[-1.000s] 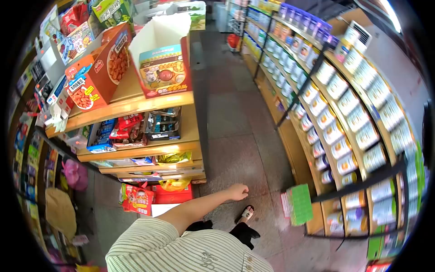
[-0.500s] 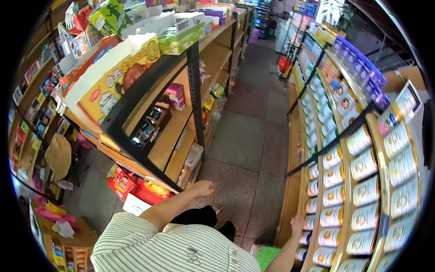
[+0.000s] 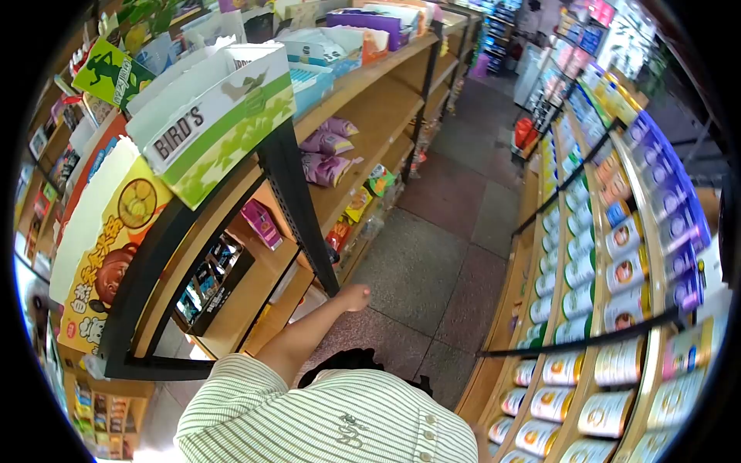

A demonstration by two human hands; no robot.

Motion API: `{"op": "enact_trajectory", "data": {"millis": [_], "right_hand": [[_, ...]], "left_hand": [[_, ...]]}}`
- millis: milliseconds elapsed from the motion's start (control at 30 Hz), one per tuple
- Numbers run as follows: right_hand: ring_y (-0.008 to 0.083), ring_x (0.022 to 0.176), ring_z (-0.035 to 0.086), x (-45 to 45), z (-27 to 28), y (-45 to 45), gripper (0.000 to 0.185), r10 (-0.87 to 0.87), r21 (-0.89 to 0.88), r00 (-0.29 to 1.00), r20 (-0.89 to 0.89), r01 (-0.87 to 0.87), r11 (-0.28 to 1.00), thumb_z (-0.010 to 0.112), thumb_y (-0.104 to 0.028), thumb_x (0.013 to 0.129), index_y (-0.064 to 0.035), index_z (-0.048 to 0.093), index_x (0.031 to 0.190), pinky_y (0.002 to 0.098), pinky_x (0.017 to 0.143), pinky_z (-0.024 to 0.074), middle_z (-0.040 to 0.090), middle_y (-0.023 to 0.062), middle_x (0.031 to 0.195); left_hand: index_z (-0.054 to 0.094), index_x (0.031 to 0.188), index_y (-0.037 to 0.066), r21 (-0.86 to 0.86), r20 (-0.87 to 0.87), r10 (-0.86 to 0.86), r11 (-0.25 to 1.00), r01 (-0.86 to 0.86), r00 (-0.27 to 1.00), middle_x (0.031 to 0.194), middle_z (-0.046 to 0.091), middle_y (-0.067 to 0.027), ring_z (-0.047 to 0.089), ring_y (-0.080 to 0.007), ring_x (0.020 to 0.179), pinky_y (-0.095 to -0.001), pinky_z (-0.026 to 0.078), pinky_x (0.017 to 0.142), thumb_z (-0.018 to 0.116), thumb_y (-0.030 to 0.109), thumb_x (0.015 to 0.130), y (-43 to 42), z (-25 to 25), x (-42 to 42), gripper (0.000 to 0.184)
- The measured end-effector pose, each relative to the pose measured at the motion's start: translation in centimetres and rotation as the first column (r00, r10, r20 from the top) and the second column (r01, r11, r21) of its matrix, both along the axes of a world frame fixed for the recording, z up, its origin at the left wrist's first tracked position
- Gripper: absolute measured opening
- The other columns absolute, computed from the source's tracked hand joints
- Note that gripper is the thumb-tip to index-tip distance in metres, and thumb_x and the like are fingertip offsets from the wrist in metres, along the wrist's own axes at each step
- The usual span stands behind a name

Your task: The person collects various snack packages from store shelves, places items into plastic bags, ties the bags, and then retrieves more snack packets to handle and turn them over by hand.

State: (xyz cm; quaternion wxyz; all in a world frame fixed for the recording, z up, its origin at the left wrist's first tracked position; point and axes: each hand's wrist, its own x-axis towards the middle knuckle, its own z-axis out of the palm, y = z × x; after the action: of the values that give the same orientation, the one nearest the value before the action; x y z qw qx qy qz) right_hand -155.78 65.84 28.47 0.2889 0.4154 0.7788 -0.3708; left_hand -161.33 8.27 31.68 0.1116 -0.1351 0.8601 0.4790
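My left hand (image 3: 355, 298) is held low in front of me, beside the black upright of the left shelf unit (image 3: 293, 193). Its fingers look curled in, and what they hold, if anything, is hidden. Of my right arm only a blurred bit of skin shows at the bottom edge, by the striped shirt (image 3: 332, 417); the hand is out of sight. Purple snack bags (image 3: 327, 147) lie on a shelf beyond my left hand. A green and white BIRD'S box (image 3: 216, 123) stands on top of the unit.
A tiled aisle (image 3: 417, 262) runs ahead between the shelves. Along the right, a long rack holds rows of cans (image 3: 580, 270). Further off are a red object (image 3: 525, 133) and a display rack (image 3: 575, 54). A yellow box (image 3: 108, 255) stands at the left.
The view has moved forward along the aisle, and the shelf end is now close on the left. My right hand, visible half a second ago near the cans, has dropped out of view.
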Motion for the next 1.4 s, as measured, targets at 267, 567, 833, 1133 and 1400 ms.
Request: {"op": "enact_trajectory", "data": {"millis": [267,567,833,1133,1400], "right_hand": [[0.0156,0.042,0.044,-15.5,0.2,0.4,0.013,0.044,-0.11,0.999,-0.021,-0.046,0.993,0.048,-0.016,0.076,-0.0062,0.051,0.068,0.0268,0.035,0.0324,0.046,0.0049,0.053],[0.0105,0.045,0.042,-61.1,5.4,-9.0,0.006,0.42,-0.213,0.616,-0.666,-0.697,0.685,0.049,-0.011,0.08,-0.0059,0.05,0.077,0.0221,0.038,0.0326,0.044,0.0014,0.056],[0.01,0.057,0.054,-66.3,7.4,-30.6,0.018,0.716,-0.274,0.597,-0.363,-0.802,0.53,0.049,-0.019,0.082,-0.0077,0.052,0.095,0.0216,0.046,0.04,0.058,0.0041,0.074],[0.0107,0.054,0.053,-67.0,9.4,-45.2,0.013,0.872,-0.357,0.406,-0.275,-0.885,0.3,0.052,-0.015,0.077,-0.0064,0.054,0.087,0.0217,0.046,0.04,0.057,0.0034,0.067],[0.0122,0.057,0.055,-75.1,8.9,-54.9,0.013,0.886,-0.351,0.386,-0.259,-0.892,0.286,0.051,-0.011,0.078,-0.0038,0.053,0.089,0.0222,0.047,0.0419,0.057,0.005,0.07]], "left_hand": [[0.057,0.087,0.006,-0.032,-0.167,0.396,0.913,-0.407,0.903,0.077,0.059,-0.0162,0.057,-0.0313,0.077,-0.0383,0.044,0.068,0.054,0.027,0.073,1.7,-2.4,-8.0,0.026],[0.061,0.082,0.007,-0.032,0.267,0.76,0.621,-0.783,0.592,0.083,0.06,-0.0139,0.058,-0.0274,0.077,-0.0349,0.045,0.067,0.053,0.03,0.068,10.0,2.5,-7.3,0.028],[0.059,0.089,0.005,-0.066,0.282,0.768,0.613,-0.787,0.575,0.083,0.061,-0.0134,0.059,-0.0255,0.077,-0.0327,0.045,0.069,0.055,0.025,0.07,9.5,1.4,-16.0,0.028],[0.059,0.087,0.001,0.33,0.183,0.866,0.391,-0.859,0.465,0.073,0.062,-0.0116,0.059,-0.0137,0.063,-0.0269,0.046,0.058,0.058,0.025,0.076,-3.8,7.5,-24.6,0.027],[0.056,0.078,-0.002,0.364,-0.204,0.973,0.18,-0.914,0.111,0.061,0.056,-0.0033,0.05,-0.0073,0.054,-0.0211,0.039,0.048,0.052,0.016,0.082,-9.5,12.1,-29.2,0.018]]}}
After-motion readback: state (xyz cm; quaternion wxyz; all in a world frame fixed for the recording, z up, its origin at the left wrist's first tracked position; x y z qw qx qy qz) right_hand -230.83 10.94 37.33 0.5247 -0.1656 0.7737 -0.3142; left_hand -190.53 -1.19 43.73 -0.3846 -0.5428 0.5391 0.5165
